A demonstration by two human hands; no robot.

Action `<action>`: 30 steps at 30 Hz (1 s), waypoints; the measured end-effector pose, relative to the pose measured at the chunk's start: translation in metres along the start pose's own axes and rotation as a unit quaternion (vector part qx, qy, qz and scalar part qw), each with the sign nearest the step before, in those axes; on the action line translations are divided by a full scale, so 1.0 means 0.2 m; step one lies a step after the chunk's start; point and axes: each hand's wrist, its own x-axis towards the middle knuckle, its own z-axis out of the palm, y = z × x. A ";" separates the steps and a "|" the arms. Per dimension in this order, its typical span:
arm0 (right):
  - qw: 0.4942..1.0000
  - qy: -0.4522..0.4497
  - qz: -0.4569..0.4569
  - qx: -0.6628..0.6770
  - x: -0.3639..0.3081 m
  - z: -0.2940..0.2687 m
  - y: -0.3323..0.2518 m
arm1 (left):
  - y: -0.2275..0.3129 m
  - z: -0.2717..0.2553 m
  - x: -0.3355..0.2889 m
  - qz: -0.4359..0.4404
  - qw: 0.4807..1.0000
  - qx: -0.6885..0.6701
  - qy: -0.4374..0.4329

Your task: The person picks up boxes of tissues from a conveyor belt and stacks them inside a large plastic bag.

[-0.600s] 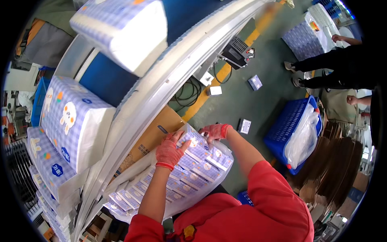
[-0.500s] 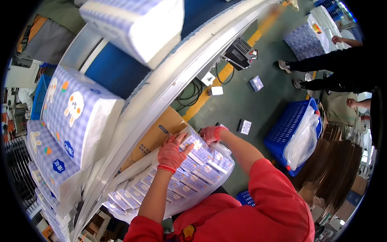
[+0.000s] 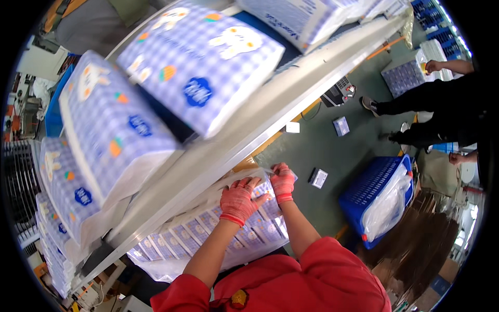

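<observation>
Your right hand has bagged packs at eight o'clock, the conveyor at eleven, the basket at three.

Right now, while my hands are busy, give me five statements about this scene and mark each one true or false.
1. The left hand and right hand are both at the bundle of small packs. True.
2. The gloves are green. False: the gloves are reddish.
3. The basket on the floor to the right is blue. True.
4. The large packs on the left are plain white. False: the large packs are checked in purple and white, with rabbit pictures.
5. Nobody else is in view. False: another person in dark trousers is at the upper right.
</observation>
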 end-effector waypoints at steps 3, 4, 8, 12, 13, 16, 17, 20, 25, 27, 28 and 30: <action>0.997 -0.056 0.029 -0.042 0.04 -0.06 -0.20 | 0.03 -0.03 -0.02 -0.045 0.999 0.010 -0.006; 0.996 -0.065 0.001 -0.053 0.05 -0.05 -0.21 | 0.04 -0.03 -0.02 -0.067 0.998 0.015 -0.001; 0.996 0.025 -0.089 0.019 -0.08 -0.06 -0.21 | 0.04 -0.01 0.00 -0.134 0.990 0.053 0.005; 0.972 0.067 -0.222 0.021 -0.11 -0.22 -0.20 | 0.01 0.04 0.11 -0.222 0.948 -0.118 -0.195; 0.970 0.031 -0.243 -0.003 -0.09 -0.22 -0.28 | -0.04 0.19 0.15 -0.176 0.979 -0.094 -0.047; 0.970 -0.047 -0.224 -0.088 0.00 -0.16 -0.18 | -0.20 0.06 -0.05 -0.005 0.985 -0.124 0.116; 0.967 -0.065 -0.226 -0.096 0.01 -0.13 -0.13 | -0.28 -0.05 -0.19 0.058 0.978 -0.156 0.123; 0.970 -0.054 -0.210 -0.113 0.02 -0.09 -0.16 | -0.71 -0.19 -0.70 0.009 0.950 -0.085 0.301; 0.930 -0.007 -0.355 -0.098 -0.10 -0.07 -0.47 | -1.60 -0.14 -1.42 -0.396 0.875 -0.054 0.272; 0.936 -0.158 -0.310 0.047 -0.44 0.05 -0.66 | -1.78 -0.02 -1.54 -0.344 0.897 -0.081 0.266; 0.893 -0.318 -0.304 0.093 -0.64 0.19 -0.82 | -1.90 0.08 -1.56 -0.313 0.907 -0.091 0.266; 0.781 -0.400 -0.461 0.127 -1.05 0.52 -1.11 | -2.10 0.28 -1.60 -0.251 0.927 -0.108 0.256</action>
